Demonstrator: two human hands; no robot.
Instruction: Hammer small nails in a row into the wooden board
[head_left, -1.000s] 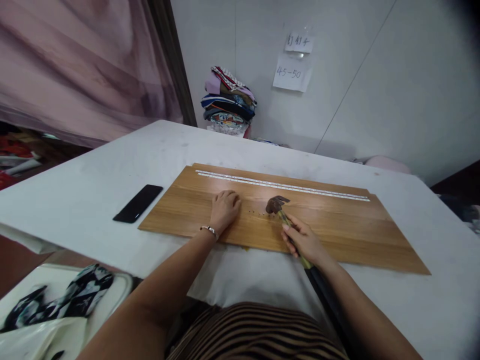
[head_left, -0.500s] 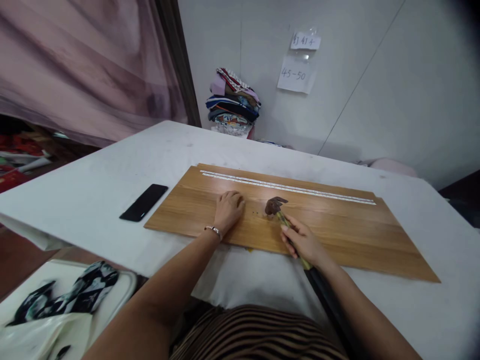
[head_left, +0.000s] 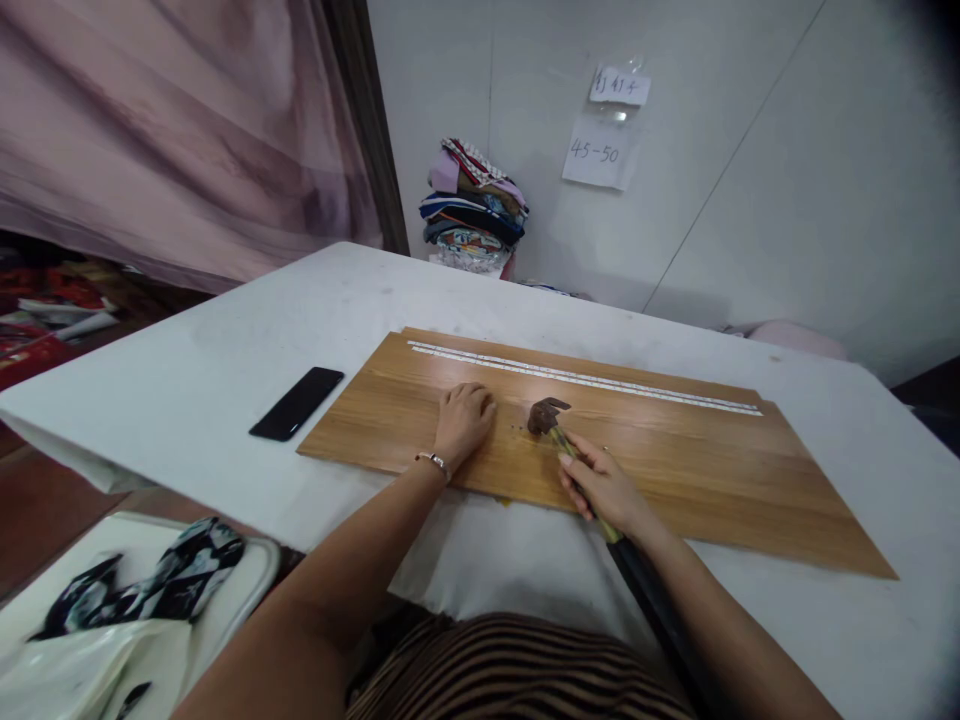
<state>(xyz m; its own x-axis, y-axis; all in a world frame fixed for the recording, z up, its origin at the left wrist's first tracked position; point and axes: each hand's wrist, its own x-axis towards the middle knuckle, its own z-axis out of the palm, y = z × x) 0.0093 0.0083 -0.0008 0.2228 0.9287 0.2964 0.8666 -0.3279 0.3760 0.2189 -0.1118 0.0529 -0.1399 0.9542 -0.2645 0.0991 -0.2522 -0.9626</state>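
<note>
My right hand (head_left: 600, 485) is wrapped round the handle of a claw hammer (head_left: 549, 416), on the yellowish part near the head. The rusty brown head is low over a wood-grain board (head_left: 712, 480); whether it touches the surface I cannot tell. A few tiny dark marks, nails or holes, show in the board just left of the head. Resting palm down on the board, left of these marks, my left hand (head_left: 465, 418) holds nothing and its fingers are slightly bent. Two white printed strips (head_left: 585, 378) run along the board's far side.
The board lies on a white-covered table (head_left: 360, 290), with a black phone (head_left: 298, 403) at its left. A pile of folded clothes (head_left: 474, 205) stands beyond the far edge by the wall. Patterned cloth (head_left: 191, 570) lies on a pale seat at lower left.
The whole view has shifted slightly right. The hammer head has moved a little left relative to the board, nearer the small marks. My left hand stays in place on the board.
</note>
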